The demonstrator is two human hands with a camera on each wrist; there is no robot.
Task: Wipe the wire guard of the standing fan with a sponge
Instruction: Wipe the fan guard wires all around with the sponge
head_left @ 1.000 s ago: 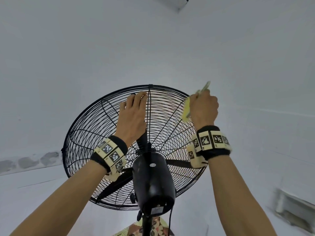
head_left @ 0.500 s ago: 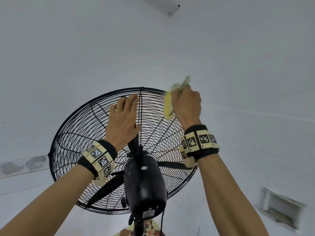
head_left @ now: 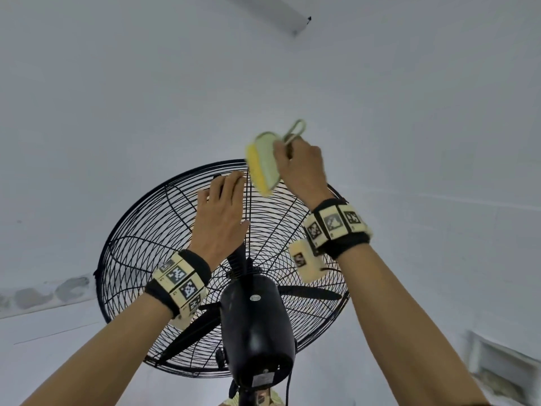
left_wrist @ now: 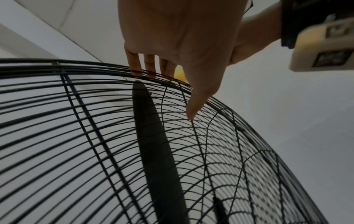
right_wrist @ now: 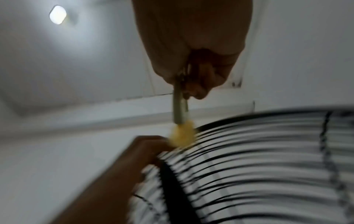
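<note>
Black wire fills my head view: the wire guard (head_left: 164, 250) of the standing fan, its motor housing (head_left: 257, 326) nearest me, against pale grey-white walls and ceiling. My left hand (head_left: 219, 218) lies flat on the guard's upper part, fingers straight. My right hand (head_left: 301, 168) is closed round the handle of the yellow sponge (head_left: 259, 165), held at the guard's top rim.

From the left wrist, my fingertips (left_wrist: 137, 71) rest on the rim wires, a dark blade (left_wrist: 153, 136) behind them, white wall beyond.

From the right wrist, much is blurred: the grip holds the green handle, the sponge (right_wrist: 182, 134) touches the wires, and a ceiling lamp (right_wrist: 57, 14) glows.
</note>
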